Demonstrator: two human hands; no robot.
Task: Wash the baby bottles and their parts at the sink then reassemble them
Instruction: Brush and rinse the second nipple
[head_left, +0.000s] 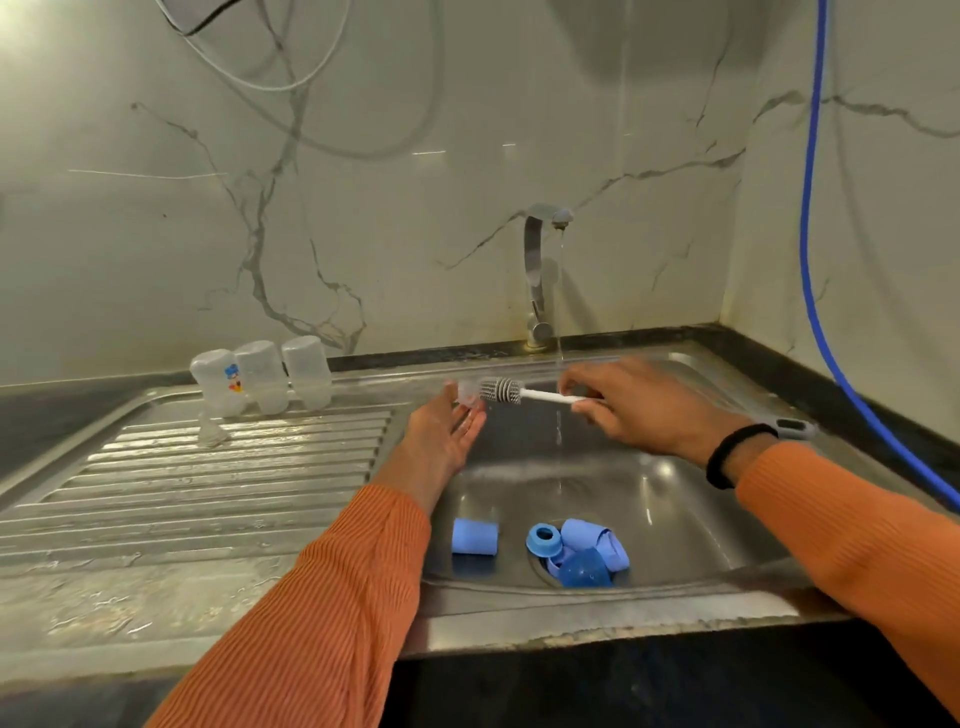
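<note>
Over the sink basin (675, 499), my right hand (639, 405) grips the white handle of a grey bottle brush (501, 391). The brush head points left at a small clear teat (467, 393) that my left hand (447, 431) pinches at its fingertips. Three clear bottles (262, 376) stand upside down at the back of the draining board, with another clear teat (210, 431) lying in front of them. Several blue caps and collars lie in the basin: one cap (474, 537) alone, a cluster (579, 553) over the drain.
The tap (540, 275) at the back runs a thin stream of water into the basin, just left of my right hand. The ribbed draining board (182, 493) to the left is wet. A blue hose (810, 234) hangs down the right wall.
</note>
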